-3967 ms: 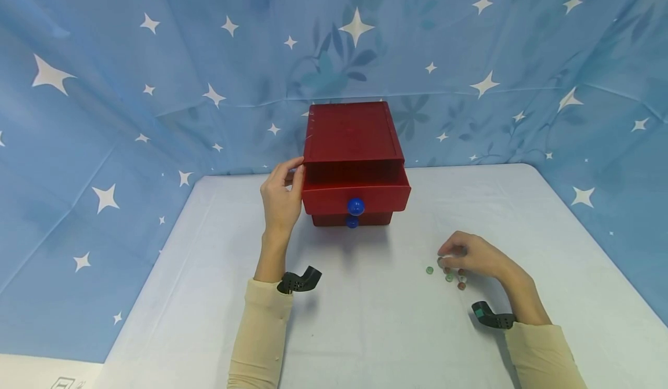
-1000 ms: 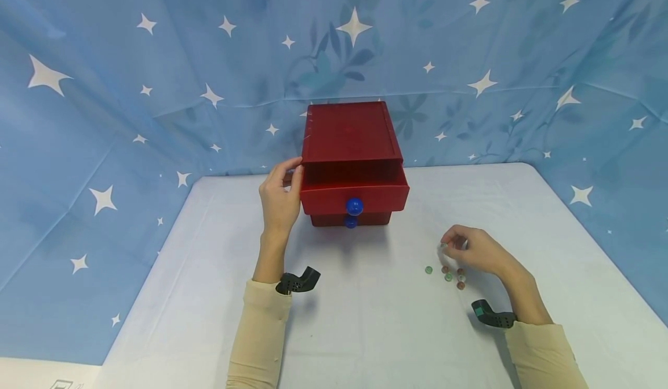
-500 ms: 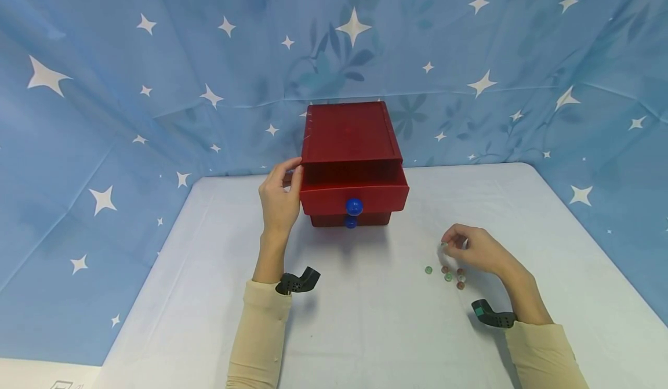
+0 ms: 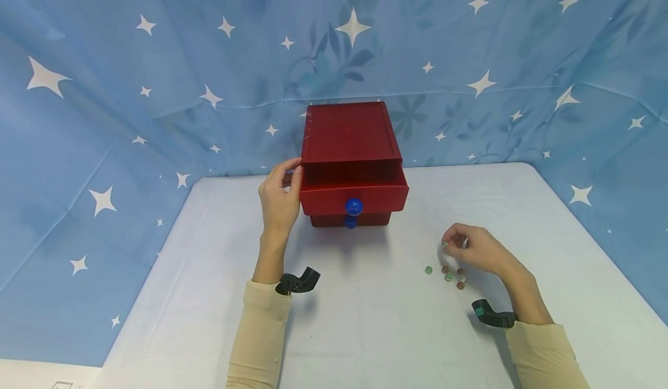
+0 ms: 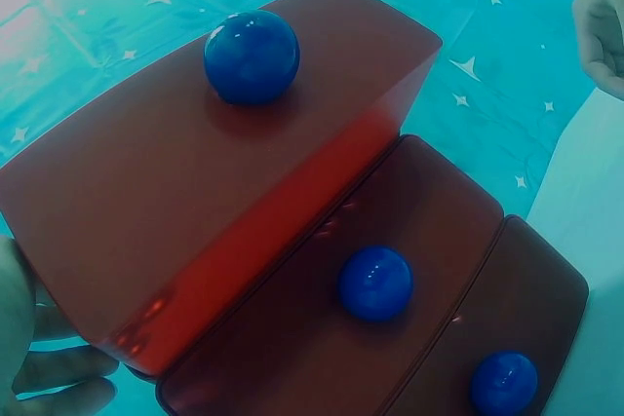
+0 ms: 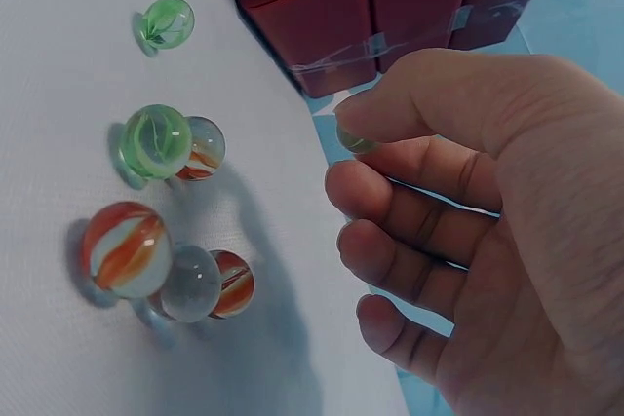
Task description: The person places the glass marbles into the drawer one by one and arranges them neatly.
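Observation:
A red drawer cabinet stands at the back of the table. Its top drawer is pulled out, and the part of its inside that shows holds nothing. My left hand is at the cabinet's left side, fingers touching it; in the left wrist view the fingertips pass partly behind the drawer. My right hand is raised just above the table at right, pinching a green marble between thumb and index finger. Below it lie several marbles: green, orange-striped and clear.
One green marble lies a little left of the others. The lower drawers, with blue knobs, are closed. A white cloth covers the table, and a blue starry curtain hangs behind the cabinet.
Four seconds ago my right hand was down among the marbles. It has since lifted slightly up and away with one green marble, then stayed almost still. My left hand keeps its place.

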`<state>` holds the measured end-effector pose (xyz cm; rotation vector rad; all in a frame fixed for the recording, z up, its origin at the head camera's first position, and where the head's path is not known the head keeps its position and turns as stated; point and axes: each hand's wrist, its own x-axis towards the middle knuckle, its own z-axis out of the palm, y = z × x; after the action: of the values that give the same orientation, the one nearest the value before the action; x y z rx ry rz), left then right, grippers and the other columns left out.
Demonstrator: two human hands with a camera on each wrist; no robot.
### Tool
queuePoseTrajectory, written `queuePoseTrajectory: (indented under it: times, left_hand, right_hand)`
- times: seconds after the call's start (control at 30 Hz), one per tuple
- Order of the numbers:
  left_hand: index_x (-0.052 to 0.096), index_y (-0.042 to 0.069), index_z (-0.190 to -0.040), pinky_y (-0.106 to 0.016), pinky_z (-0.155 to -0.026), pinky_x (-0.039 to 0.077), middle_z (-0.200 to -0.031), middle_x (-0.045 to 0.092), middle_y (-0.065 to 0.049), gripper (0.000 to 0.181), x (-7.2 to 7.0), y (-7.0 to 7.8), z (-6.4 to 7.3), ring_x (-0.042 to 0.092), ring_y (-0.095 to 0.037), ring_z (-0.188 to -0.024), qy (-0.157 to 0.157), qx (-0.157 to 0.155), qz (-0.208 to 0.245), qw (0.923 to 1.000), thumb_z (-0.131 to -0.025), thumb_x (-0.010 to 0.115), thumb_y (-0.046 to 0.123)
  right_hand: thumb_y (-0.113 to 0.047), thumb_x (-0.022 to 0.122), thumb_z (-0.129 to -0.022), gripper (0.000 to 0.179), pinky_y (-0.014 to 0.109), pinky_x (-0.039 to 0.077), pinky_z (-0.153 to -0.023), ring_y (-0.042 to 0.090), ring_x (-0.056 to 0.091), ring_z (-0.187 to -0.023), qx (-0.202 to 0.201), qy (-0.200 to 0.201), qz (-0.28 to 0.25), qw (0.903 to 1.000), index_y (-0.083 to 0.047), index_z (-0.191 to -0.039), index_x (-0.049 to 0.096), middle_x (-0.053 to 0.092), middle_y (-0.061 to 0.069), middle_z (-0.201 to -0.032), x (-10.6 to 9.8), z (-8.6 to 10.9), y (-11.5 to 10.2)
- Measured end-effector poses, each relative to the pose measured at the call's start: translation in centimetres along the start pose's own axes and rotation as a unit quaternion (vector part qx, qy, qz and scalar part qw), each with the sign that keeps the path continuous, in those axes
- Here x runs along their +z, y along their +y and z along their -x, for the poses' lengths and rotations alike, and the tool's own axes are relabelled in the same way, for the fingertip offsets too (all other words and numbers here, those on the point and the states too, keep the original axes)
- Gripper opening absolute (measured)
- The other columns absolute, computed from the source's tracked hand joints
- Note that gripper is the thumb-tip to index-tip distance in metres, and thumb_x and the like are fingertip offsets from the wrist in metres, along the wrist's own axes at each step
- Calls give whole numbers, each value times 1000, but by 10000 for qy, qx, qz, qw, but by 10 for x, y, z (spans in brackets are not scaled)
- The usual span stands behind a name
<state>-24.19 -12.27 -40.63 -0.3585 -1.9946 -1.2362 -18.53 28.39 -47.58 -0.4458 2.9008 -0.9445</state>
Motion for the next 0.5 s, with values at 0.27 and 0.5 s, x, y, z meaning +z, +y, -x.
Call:
queuePoseTrajectory:
  times: [0.27, 0.5]
  left_hand:
    - [70, 3, -118, -38, -82, 62, -113, 73, -13, 24, 0, 0, 0, 73, -25, -84, 18, 4, 39, 10000, -101, 60, 16]
    - [70, 3, -119, -38, -82, 62, -113, 73, -13, 24, 1, -1, 0, 73, -25, -84, 20, 22, 88, 10000, -101, 59, 15]
  right_hand:
    - [-12, 70, -89, 8, 23, 45, -67, 6, 52, -77, -22, 2, -30, 10000, -11, -96, 68, 63, -2, -83, 0, 0, 1]
    - [-12, 69, -89, 8, 23, 45, -67, 6, 52, -77, -43, 42, -11, 10000, -11, -96, 68, 63, -2, -82, 0, 0, 1]
